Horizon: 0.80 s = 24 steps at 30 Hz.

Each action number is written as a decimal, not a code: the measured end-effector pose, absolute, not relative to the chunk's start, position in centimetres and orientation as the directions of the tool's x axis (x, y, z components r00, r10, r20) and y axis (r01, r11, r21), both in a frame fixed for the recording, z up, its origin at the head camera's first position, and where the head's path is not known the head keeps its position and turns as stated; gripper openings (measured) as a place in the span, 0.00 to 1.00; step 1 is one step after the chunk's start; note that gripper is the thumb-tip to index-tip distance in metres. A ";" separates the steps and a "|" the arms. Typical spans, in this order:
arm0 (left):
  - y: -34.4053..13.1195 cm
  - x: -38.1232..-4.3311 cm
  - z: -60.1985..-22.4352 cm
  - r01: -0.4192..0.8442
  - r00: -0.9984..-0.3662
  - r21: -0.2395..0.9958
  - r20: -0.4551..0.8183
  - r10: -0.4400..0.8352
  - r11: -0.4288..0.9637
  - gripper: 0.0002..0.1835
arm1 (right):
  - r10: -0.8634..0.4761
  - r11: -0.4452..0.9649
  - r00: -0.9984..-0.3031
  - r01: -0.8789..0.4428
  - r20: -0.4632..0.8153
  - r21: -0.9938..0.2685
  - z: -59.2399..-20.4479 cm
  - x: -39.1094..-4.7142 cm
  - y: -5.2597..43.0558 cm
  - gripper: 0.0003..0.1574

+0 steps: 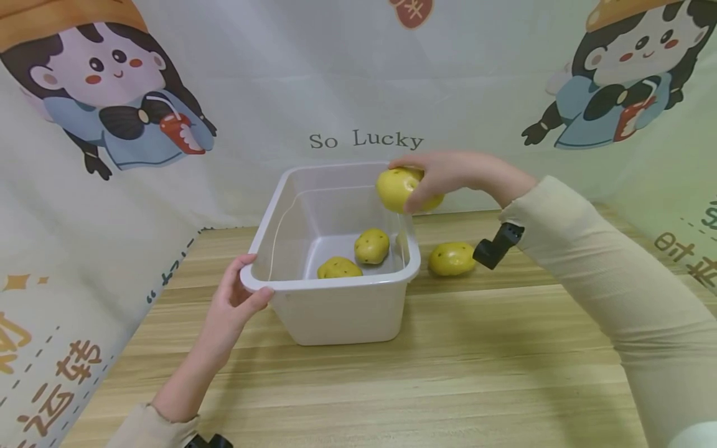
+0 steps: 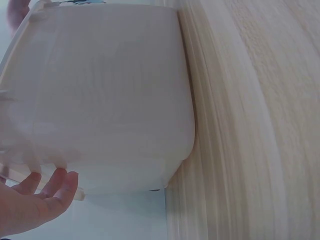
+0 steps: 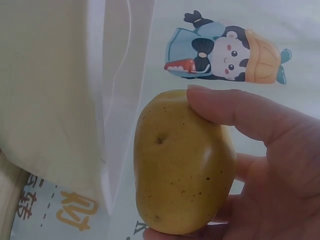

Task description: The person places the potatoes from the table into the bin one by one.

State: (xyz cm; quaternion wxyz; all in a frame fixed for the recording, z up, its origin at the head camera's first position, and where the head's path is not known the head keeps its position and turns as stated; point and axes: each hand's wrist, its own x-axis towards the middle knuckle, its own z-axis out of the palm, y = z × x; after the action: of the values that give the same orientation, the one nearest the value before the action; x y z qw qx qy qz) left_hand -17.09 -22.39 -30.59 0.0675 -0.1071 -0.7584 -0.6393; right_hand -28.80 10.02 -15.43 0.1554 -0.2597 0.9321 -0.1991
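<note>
"how far along does this look?"

"about halfway, i'd judge. two potatoes lie inside the pale tub (image 1: 336, 317): a front potato (image 1: 339, 267), partly hidden by the near rim, and a back potato (image 1: 372, 247) just behind it, to the right."

"what's left?"

"two, it seems. the held potato (image 1: 394, 188) is up at the tub's right rim, not set down yet, and the outer potato (image 1: 451, 259) rests on the wooden table (image 1: 448, 354), just beside the tub."

"how's the grip?"

"the right hand (image 1: 454, 176) is clamped on the held potato, thumb on one side, fingers round the other. how hard it squeezes, i can't tell."

"and the left hand (image 1: 232, 308)?"

"holding the rim at the near left corner, perhaps for steadiness."
</note>
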 end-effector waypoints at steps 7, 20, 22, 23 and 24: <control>-22.4 -17.0 -30.5 0.241 -0.970 0.956 0.232 0.075 0.167 0.25 | -0.532 0.802 -0.822 -0.412 -0.204 -0.432 -15.2 -29.3 9.0 0.49; -22.4 -17.1 -30.6 0.245 -0.969 0.956 0.236 0.070 0.164 0.25 | -0.540 0.796 -0.815 -0.414 -0.210 -0.441 -15.1 -29.9 7.4 0.49; -22.4 -17.1 -30.6 0.248 -0.968 0.955 0.239 0.072 0.161 0.25 | -0.544 0.794 -0.813 -0.418 -0.209 -0.442 -15.2 -30.0 7.0 0.49; -22.4 -17.0 -30.6 0.249 -0.968 0.955 0.240 0.073 0.161 0.25 | -0.547 0.792 -0.811 -0.420 -0.208 -0.443 -15.2 -30.1 6.8 0.49; -22.4 -17.0 -30.6 0.250 -0.968 0.955 0.241 0.074 0.161 0.24 | -0.548 0.791 -0.810 -0.423 -0.207 -0.442 -15.2 -30.1 6.7 0.49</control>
State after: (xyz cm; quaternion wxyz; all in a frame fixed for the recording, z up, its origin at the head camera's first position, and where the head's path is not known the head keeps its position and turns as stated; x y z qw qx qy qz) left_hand -17.04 -22.44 -30.62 0.0688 -0.1067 -0.7589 -0.6387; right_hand -30.13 6.65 -15.20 0.1645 -0.2604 0.9320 -0.1910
